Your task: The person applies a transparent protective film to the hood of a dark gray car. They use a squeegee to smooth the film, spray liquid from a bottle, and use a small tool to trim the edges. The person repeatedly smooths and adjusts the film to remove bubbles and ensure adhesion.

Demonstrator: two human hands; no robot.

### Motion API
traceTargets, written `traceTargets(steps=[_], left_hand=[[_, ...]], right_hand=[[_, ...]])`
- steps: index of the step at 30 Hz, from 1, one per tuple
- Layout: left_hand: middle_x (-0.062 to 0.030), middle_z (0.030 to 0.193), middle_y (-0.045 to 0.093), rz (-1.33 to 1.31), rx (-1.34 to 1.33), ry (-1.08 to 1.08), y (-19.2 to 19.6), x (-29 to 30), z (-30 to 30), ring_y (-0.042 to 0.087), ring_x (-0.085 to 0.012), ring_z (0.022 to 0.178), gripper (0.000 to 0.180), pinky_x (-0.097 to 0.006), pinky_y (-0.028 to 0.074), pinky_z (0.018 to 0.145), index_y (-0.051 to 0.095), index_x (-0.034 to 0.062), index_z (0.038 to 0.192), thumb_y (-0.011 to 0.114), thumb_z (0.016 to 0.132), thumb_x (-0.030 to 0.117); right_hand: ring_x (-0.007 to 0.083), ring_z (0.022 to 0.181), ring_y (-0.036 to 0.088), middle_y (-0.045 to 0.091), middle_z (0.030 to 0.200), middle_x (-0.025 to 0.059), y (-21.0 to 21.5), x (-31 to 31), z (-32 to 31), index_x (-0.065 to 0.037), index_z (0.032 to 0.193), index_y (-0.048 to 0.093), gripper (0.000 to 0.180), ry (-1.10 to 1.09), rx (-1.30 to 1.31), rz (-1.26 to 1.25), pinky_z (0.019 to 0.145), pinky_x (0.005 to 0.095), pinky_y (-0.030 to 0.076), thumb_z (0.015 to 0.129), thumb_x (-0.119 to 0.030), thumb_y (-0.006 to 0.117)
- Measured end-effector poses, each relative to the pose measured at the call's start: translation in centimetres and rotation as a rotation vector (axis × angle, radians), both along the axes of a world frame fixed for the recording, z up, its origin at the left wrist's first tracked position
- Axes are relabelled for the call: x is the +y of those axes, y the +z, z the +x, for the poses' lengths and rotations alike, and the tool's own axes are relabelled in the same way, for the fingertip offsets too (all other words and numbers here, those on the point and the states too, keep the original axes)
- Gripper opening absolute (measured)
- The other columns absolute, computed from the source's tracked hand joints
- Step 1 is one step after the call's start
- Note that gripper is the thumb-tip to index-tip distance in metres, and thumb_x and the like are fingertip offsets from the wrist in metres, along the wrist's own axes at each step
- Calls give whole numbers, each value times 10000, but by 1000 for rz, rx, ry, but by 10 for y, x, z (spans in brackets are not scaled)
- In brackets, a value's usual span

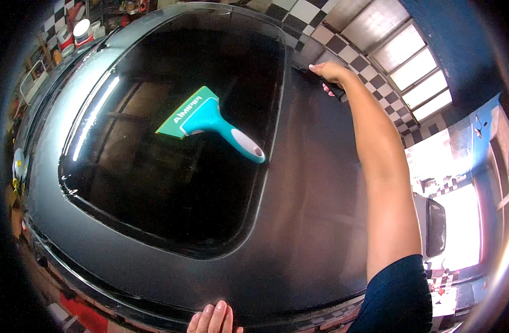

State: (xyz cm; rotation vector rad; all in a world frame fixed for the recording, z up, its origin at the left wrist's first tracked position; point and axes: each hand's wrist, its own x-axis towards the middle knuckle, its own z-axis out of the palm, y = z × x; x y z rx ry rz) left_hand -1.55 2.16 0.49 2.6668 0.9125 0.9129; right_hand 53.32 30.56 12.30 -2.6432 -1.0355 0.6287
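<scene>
Across the dark car roof (pixel 315 183) my right arm reaches to the far right, and my right hand (pixel 333 76) is closed around the black handle of a tool (pixel 339 93). The tool's working end is hard to make out against the roof and the checkered wall behind. My left hand (pixel 214 320) shows at the bottom edge, fingers stretched out and resting at the roof's near edge. A turquoise squeegee (pixel 213 119) with a green blade and a grey-tipped handle lies on the black glass sunroof panel (pixel 154 188), its handle end near the panel's right border.
Beyond the roof stands a black-and-white checkered wall (pixel 371 72) with bright windows (pixel 418 66). White containers (pixel 81 29) and shop clutter sit at the far left. Another vehicle (pixel 435 227) is visible through the bright opening at right.
</scene>
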Motion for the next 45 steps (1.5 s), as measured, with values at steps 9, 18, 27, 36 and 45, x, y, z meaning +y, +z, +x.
traceTargets(steps=[9,18,27,36,45], left_hand=[[-165,1250,598,-60,49,-64,-2,-4,-6,554,-308,1165,438,-417,405,1010,638,-41,1146,467,940,306],[-163,1287,564,-135,-257,-54,-1,-4,-1,535,-330,1183,381,-428,404,1006,565,-35,1209,582,901,188],[-140,1144,622,-92,-406,-96,-3,-7,1,557,-314,1121,204,-455,384,1005,622,-10,1040,610,876,112],[-140,1210,590,-21,-346,-49,-2,4,20,537,-341,1162,200,-472,395,1012,607,2,1071,589,907,115],[-201,1314,539,-117,-9,-62,15,5,22,508,-375,1209,382,-468,381,1025,545,-63,1225,547,935,185]], right_hand=[[144,436,480,464,596,46,9,-52,-108,-78,1305,550,493,135,45,-120,355,311,439,986,-445,470],[134,462,561,532,559,47,36,-229,-275,-91,1378,485,507,304,38,-368,400,306,480,995,-422,464],[277,585,651,676,986,233,35,-372,-362,-1,1378,443,577,254,110,-458,764,432,516,999,-434,408],[110,466,524,563,619,34,80,-407,-315,-136,1382,503,515,62,433,-571,517,274,482,962,-434,532],[154,595,560,615,931,93,64,-324,7,-82,1411,392,712,-40,-86,-42,496,307,466,769,-72,700]])
